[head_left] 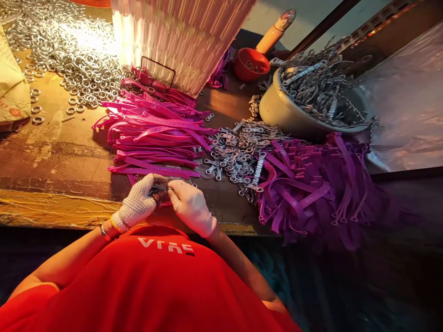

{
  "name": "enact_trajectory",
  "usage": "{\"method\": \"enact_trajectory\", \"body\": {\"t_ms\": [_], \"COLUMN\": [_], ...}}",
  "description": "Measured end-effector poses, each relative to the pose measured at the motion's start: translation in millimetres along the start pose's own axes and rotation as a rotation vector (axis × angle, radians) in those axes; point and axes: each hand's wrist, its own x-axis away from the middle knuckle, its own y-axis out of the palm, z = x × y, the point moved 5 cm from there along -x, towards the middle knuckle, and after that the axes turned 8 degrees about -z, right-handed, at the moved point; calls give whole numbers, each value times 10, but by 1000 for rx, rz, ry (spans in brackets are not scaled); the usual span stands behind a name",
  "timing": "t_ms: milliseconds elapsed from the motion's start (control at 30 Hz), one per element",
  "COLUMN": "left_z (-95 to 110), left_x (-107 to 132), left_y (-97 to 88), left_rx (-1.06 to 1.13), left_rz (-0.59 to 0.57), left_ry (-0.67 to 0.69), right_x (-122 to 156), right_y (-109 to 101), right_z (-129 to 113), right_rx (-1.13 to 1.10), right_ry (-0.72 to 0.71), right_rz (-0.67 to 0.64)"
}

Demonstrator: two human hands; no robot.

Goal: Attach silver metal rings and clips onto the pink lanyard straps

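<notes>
My left hand (138, 203) and my right hand (189, 205), both in white knit gloves, meet at the near table edge. Between their fingertips sits a small dark metal piece (159, 192) together with the end of a pink strap; which hand bears it most I cannot tell. Just beyond the hands lies a heap of pink plastic straps (155, 133). To the right are a pile of small metal clasps (238, 152) and a heap of purple straps (311, 184).
A bowl (280, 110) full of metal clasps stands at the back right, with a red scoop (252, 64) behind it. A stack of pale strips (180, 37) rises at the back centre. Metal rings (76, 50) cover the back left. A worn wooden table (51, 157) lies below.
</notes>
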Motion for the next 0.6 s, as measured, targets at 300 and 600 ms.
{"method": "enact_trajectory", "body": {"t_ms": [300,600], "left_z": [-178,112], "left_x": [-282,-1014], "left_y": [301,497], "left_rx": [323,-908], "left_rz": [-129,-113], "left_ry": [-137,1], "right_x": [391,552], "right_y": [87,7], "right_z": [182,797], "right_rx": [-249,-480], "right_ry": [277,433], "right_rz": [77,408]}}
